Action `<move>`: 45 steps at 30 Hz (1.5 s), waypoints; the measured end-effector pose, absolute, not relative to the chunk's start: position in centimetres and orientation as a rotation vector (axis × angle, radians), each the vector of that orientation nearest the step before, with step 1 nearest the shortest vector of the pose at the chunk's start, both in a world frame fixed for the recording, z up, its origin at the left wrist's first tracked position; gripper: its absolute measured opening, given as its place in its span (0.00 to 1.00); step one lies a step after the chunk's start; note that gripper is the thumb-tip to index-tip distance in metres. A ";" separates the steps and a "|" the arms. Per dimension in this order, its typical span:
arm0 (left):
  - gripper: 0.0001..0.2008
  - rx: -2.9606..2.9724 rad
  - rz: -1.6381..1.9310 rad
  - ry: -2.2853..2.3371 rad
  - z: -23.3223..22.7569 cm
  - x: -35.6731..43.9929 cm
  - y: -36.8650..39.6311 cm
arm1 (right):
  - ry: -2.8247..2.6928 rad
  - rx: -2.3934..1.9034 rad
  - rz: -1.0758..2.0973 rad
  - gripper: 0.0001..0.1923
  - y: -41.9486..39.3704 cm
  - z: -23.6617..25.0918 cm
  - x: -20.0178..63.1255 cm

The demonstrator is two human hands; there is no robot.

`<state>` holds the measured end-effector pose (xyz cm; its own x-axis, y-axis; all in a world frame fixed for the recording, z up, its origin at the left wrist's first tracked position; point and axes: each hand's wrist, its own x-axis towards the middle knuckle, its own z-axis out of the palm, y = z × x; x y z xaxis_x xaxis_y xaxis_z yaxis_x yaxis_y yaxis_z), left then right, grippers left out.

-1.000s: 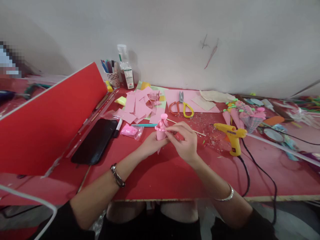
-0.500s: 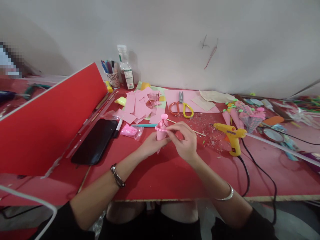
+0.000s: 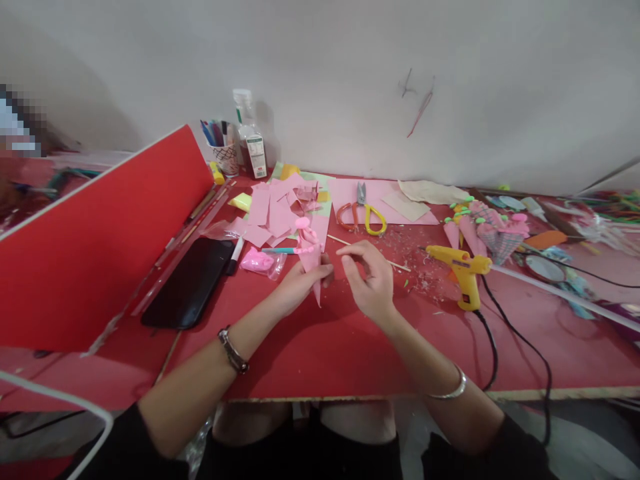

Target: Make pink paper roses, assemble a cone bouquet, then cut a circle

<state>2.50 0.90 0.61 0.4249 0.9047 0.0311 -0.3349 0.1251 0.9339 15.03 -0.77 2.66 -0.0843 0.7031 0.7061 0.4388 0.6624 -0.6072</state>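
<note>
Gripping a pink paper cone (image 3: 311, 261) in my left hand (image 3: 295, 287), I see its point aimed down toward the red table (image 3: 320, 347) and a small pink ball sitting at its open top. My fingers are wrapped around the cone's lower half. My right hand (image 3: 371, 283) sits just at three o'clock of the cone, apart from it, fingers loosely curled with thumb and forefinger nearly pinched; I cannot tell whether they hold anything. A thin wooden stick (image 3: 395, 265) lies on the table behind that hand. At three o'clock stands a yellow glue gun (image 3: 463, 272) with its black cord trailing toward me. At twelve o'clock lie scissors (image 3: 361, 213) on pink paper, and at eleven a heap of pink paper scraps (image 3: 277, 212). A black phone (image 3: 187, 283) rests at nine o'clock beside a red board (image 3: 95, 240).
</note>
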 end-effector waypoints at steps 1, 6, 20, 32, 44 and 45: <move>0.08 1.032 1.031 0.624 0.7 2.5 1.0 | -1.745 -0.931 0.283 0.06 -0.7 2.6 15.0; 0.05 0.830 1.094 0.565 1.1 2.4 1.0 | -1.927 -0.935 0.314 0.08 -0.6 2.6 14.8; 0.07 0.862 1.168 0.555 1.2 2.3 1.0 | -2.014 -1.080 0.185 0.07 -0.1 1.0 15.0; 0.09 0.980 1.091 0.421 0.5 2.1 1.0 | -2.022 -1.106 0.247 0.07 -0.2 0.7 14.9; 0.09 1.085 1.123 0.519 1.1 2.2 1.0 | -1.849 -1.042 0.582 0.04 -0.2 0.9 14.5; 0.09 1.088 1.129 0.532 1.1 2.2 1.1 | -1.772 -1.035 0.676 0.03 -0.2 1.0 14.5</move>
<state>2.22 1.09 1.13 0.3837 0.9085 0.1659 -0.4507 0.0274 0.8922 14.47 -0.23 0.98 -0.1987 0.8714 0.4485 0.3512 0.4905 -0.7975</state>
